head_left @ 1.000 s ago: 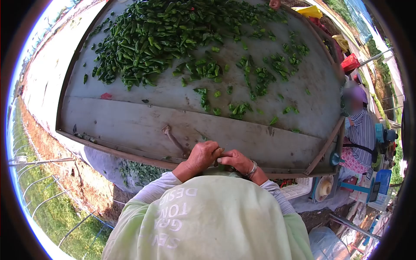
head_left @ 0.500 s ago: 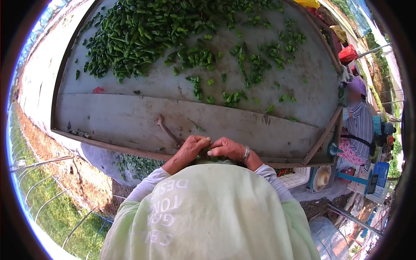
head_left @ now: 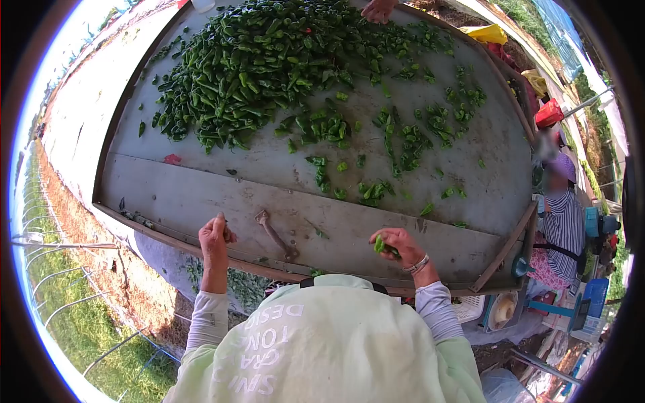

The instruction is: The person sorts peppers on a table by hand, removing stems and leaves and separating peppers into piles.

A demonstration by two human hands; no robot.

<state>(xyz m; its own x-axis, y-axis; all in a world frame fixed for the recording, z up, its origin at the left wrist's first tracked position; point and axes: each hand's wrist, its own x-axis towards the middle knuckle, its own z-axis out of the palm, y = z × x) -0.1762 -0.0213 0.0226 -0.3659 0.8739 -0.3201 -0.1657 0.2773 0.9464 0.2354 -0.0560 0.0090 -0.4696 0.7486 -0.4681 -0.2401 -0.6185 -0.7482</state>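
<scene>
- Right here, my right hand [head_left: 407,247] is curling partly closed around some green peppers [head_left: 381,244], over the near side of the table [head_left: 494,158]; their count is staying hidden.
- If those fingers are loosening too soon, a pepper could be slipping out of the open side; squeezing hard could be bruising them.
- My left hand [head_left: 215,236] is hovering by the front rim [head_left: 250,266], thumb and fingers drawn together; I can't tell whether anything small is sitting inside.
- Anything dropped there could be going over the rim, because that hand is hanging so near it.
- Between my hands a brown bar [head_left: 275,235] is lying on the board, a thin sprig [head_left: 318,229] beside it; a careless sweep across could be snagging the bar.
- Farther off, the big pepper pile [head_left: 235,80] is spreading over the far side, and another person's hand [head_left: 379,9] is sitting by its edge; reaching in blindly could be bumping it.
</scene>
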